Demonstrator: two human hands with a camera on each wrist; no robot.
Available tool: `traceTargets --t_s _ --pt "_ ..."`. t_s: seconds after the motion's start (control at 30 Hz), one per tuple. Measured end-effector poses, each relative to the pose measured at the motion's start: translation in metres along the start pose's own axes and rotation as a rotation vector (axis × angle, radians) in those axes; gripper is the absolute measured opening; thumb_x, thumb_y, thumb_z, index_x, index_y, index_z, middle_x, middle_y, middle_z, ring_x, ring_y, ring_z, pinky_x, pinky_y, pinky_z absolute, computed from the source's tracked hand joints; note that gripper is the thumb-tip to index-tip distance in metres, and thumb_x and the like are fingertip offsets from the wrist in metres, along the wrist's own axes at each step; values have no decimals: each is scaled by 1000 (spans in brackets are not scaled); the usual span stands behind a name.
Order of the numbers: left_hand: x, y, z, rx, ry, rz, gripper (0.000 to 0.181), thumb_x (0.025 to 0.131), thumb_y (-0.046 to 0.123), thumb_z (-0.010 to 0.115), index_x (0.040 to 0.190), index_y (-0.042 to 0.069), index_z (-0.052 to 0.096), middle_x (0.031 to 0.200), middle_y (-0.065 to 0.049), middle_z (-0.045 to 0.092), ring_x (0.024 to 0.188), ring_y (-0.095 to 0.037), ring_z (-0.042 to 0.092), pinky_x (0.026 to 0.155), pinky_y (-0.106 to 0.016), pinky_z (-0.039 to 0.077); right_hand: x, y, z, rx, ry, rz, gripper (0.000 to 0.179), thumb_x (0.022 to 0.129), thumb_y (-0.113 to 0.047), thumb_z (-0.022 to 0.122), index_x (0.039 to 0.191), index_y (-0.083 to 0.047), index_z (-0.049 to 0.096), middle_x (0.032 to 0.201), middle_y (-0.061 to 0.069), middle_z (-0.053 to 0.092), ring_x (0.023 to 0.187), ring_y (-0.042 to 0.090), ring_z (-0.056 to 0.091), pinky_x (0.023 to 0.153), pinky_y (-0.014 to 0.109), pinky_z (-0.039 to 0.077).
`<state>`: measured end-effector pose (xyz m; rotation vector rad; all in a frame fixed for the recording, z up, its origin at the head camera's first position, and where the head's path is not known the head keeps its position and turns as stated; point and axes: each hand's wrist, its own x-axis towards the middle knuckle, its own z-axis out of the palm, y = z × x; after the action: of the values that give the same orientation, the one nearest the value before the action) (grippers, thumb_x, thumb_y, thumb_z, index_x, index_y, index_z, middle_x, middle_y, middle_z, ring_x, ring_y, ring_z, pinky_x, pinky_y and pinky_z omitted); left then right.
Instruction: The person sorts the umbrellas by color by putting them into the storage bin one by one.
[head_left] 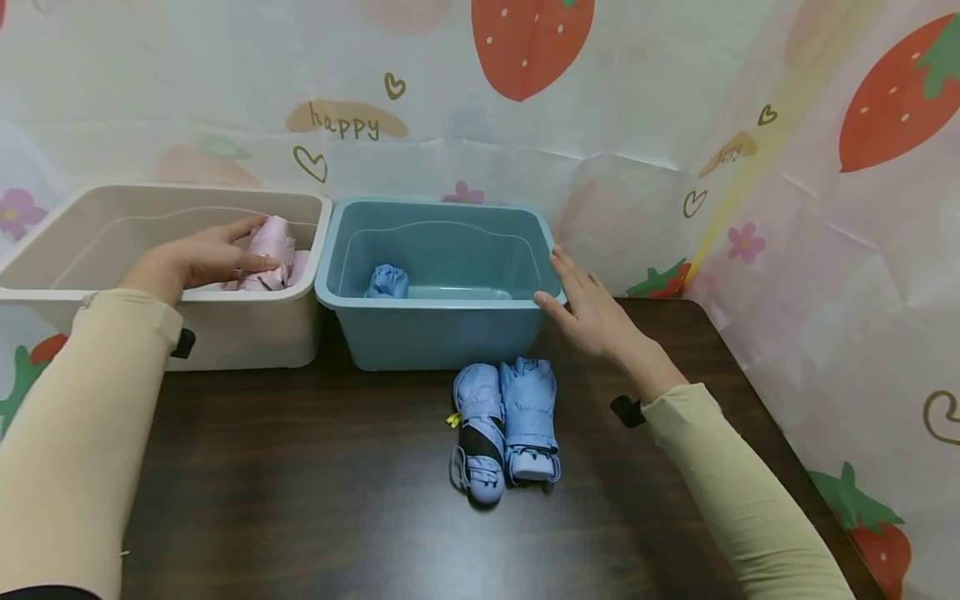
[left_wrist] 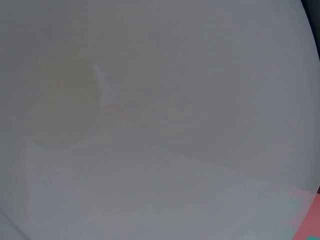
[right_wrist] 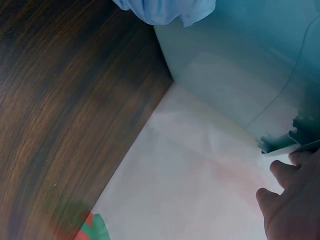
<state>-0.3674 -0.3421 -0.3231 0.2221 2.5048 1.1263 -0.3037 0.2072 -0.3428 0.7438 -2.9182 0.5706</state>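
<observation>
My left hand [head_left: 198, 257] is over the beige bin [head_left: 247, 329], thumb and fingers on either side of a pink folded umbrella [head_left: 276, 239] that stands tilted above the near rim. More pink fabric [head_left: 301, 265] shows beside it inside the bin. At the right end of the blue bin [head_left: 435, 333], my right hand [head_left: 596, 312] touches the rim with straight, spread fingers; the right wrist view shows that hand [right_wrist: 297, 200] at the rim too. Two blue folded umbrellas [head_left: 480, 433] [head_left: 531, 421] lie side by side on the table. Blue fabric [head_left: 387, 282] shows inside the blue bin.
Both bins stand side by side on the dark wooden table [head_left: 315, 500], against a strawberry-print sheet [head_left: 600, 108] at the back. The sheet continues along the table's right edge. Only a blurred pale surface [left_wrist: 150, 190] fills the left wrist view.
</observation>
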Motion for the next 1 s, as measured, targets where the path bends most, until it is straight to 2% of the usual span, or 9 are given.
traceTargets --t_s 0.13,0.23,0.3,0.43,0.47,0.53,0.7,0.87,1.0 --pt "3 -10 -4 26 20 -9 104 99 44 68 166 25 -9 168 -32 -7 137 -47 21 105 -46 35 0 0 0 5 -4 0 83 108 -62 31 167 -6 12 175 7 4 160 32 11 127 56 4" --pt "5 -15 -6 60 53 -11 101 99 44 68 167 23 -4 167 -34 -1 133 -45 25 102 -44 36 0 -1 0 1 -10 3 83 108 -62 32 167 -6 11 175 6 3 160 32 11 127 55 4" --pt "5 -15 -7 43 60 -16 101 99 38 70 167 16 -2 165 -37 4 130 -49 30 104 -51 34 1 -1 -1 -5 -10 4 83 108 -62 31 167 -6 11 175 6 3 160 32 11 127 55 4" --pt "2 -9 -5 82 87 -72 97 99 29 70 166 8 4 163 -39 8 135 -49 27 112 -54 29 1 -2 -2 -3 -7 1 84 108 -62 31 167 -7 11 175 6 3 160 32 11 127 55 4" --pt "0 -7 -4 74 83 -82 97 98 27 70 165 6 4 163 -40 6 137 -51 23 114 -59 24 1 -2 -1 -1 -7 0 84 108 -62 31 167 -7 11 175 6 3 160 32 11 127 55 4" --pt "-4 -2 -2 87 84 -90 96 98 26 69 165 4 4 163 -42 0 142 -52 13 118 -63 16 1 -2 -1 -1 -7 -1 84 108 -63 31 167 -7 10 175 5 3 160 31 11 127 55 4" --pt "-11 5 0 110 81 -88 93 100 26 67 164 4 3 160 -45 -1 144 -58 9 119 -68 10 1 -1 0 -5 -7 1 84 108 -63 31 167 -7 10 175 5 3 160 31 11 127 56 5" --pt "-12 5 -1 176 104 -84 93 100 32 68 165 4 6 160 -45 3 147 -62 7 117 -71 10 1 -1 0 -8 -3 1 84 108 -63 31 167 -6 11 175 6 3 160 31 11 127 56 5" --pt "-15 8 -2 223 120 -64 95 99 39 68 165 5 9 161 -43 6 147 -62 9 116 -73 15 2 -1 0 1 -3 -5 84 108 -62 32 167 -6 11 175 6 4 160 31 11 127 56 5"
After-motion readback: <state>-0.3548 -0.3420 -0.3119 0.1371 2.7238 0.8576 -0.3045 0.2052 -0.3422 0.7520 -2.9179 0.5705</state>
